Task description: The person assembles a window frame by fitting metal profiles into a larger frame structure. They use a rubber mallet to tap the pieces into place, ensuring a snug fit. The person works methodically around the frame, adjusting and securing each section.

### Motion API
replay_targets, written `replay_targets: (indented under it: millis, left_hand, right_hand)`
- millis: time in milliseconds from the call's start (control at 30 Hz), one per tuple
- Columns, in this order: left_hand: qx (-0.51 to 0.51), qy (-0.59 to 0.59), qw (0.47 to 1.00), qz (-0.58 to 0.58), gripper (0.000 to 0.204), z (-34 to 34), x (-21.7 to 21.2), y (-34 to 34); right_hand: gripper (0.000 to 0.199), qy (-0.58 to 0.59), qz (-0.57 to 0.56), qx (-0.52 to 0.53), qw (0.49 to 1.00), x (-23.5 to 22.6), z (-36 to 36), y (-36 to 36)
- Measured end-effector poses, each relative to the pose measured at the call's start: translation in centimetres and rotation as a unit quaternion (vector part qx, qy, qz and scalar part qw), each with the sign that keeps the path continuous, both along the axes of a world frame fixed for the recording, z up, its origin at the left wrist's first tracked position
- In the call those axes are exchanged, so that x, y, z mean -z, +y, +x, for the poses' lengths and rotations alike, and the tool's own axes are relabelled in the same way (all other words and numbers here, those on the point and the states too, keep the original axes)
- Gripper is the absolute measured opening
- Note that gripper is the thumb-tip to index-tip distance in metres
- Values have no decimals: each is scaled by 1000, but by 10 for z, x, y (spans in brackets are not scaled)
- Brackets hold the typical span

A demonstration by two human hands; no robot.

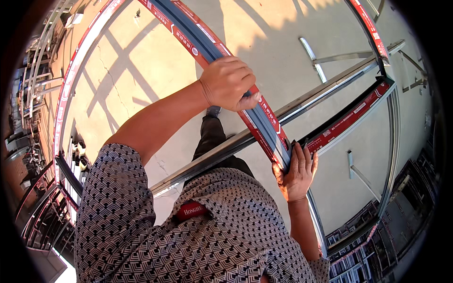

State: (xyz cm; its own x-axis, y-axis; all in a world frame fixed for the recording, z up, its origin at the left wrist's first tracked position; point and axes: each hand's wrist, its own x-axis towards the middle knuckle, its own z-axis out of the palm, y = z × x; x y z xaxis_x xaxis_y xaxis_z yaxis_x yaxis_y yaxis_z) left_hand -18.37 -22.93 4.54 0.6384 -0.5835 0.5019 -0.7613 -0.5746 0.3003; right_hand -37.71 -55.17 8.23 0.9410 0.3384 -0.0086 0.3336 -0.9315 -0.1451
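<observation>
A long grey metal frame bar (pixel 200 40) with red protective tape along its edges runs from the top of the view down to my body. My left hand (pixel 230 82) is closed over this bar, fingers wrapped around its right edge. My right hand (pixel 297 174) grips the bar's lower end from beneath, where it meets a second red-taped frame piece (pixel 349 118) that runs up to the right. A bare silver crossbar (pixel 302 104) passes under both.
Sunlit concrete floor (pixel 141 61) lies below. Loose metal strips (pixel 314 59) rest on it at the upper right. Another red-taped bar (pixel 71 80) curves along the left. Stacks of frames stand at the left (pixel 42 207) and lower right (pixel 377 236).
</observation>
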Motion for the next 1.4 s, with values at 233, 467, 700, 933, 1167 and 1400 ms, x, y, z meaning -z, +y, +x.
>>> replay_targets:
  millis: [233, 467, 700, 933, 1167, 1400]
  left_hand:
    - [43, -9, 999, -32, 35, -27, 4, -31]
    - [14, 11, 999, -41, 25, -29, 8, -34]
    - [12, 4, 998, -63, 16, -24, 4, -41]
    - [3, 17, 998, -53, 13, -25, 1, -44]
    - [12, 13, 1000, -17, 10, -22, -5, -42]
    - [-3, 15, 998, -58, 10, -26, 2, -46]
  right_hand:
    - [73, -2, -4, 11, 1000, -2, -2, 3]
    - [73, 3, 7, 17, 1000, -1, -5, 4]
    - [72, 8, 7, 25, 1000, -5, -1, 4]
    - [70, 11, 18, 27, 999, -6, 2, 3]
    - [68, 24, 12, 27, 999, -6, -2, 4]
    - [68, 15, 13, 35, 999, -4, -7, 3]
